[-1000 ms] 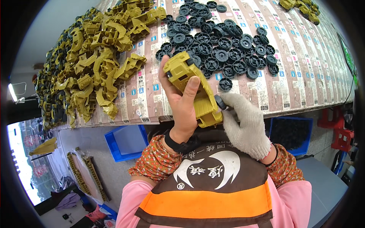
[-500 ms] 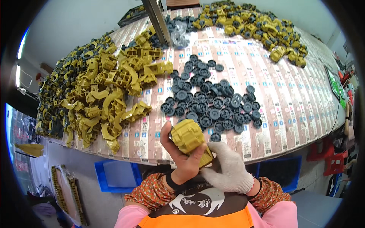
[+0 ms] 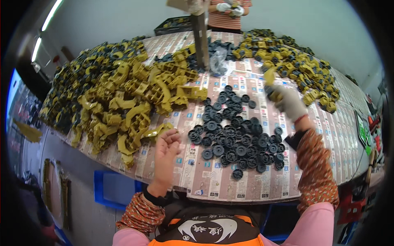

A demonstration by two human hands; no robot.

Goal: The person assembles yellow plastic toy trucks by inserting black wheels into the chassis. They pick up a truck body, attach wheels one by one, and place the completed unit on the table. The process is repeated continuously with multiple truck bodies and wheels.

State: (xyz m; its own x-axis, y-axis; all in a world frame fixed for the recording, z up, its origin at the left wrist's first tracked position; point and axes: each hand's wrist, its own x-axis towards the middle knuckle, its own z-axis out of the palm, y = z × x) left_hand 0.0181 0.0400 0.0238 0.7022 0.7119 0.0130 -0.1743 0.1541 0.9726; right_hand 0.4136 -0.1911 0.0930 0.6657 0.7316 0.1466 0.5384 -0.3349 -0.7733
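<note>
My right hand (image 3: 292,103), in a white knit glove, stretches forward with a yellow toy vehicle (image 3: 269,77) at its fingertips. Motion blurs the toy, though a dark wheel shows beside the fingers. My bare left hand (image 3: 165,151) hovers over the near table edge with its fingers apart and loosely bent, holding nothing. Just beyond its fingertips lies a curved yellow plastic part (image 3: 156,132), on the edge of a heap of similar yellow body parts (image 3: 127,94). Between my hands spreads a loose pile of dark grey toy wheels (image 3: 238,141).
Yellow vehicles with dark wheels are heaped at the far right (image 3: 287,57); a mixed yellow-and-dark heap (image 3: 78,88) covers the far left. A metal post (image 3: 200,43) rises beside a clear plastic bag (image 3: 218,61). Across the table stands a co-worker in striped clothing (image 3: 228,19). Below sits a blue bin (image 3: 98,188).
My hands have parted. The right one has swung forward and right with the yellow vehicle; the left has let go of it and moved left toward the yellow parts. The view has tilted up.
</note>
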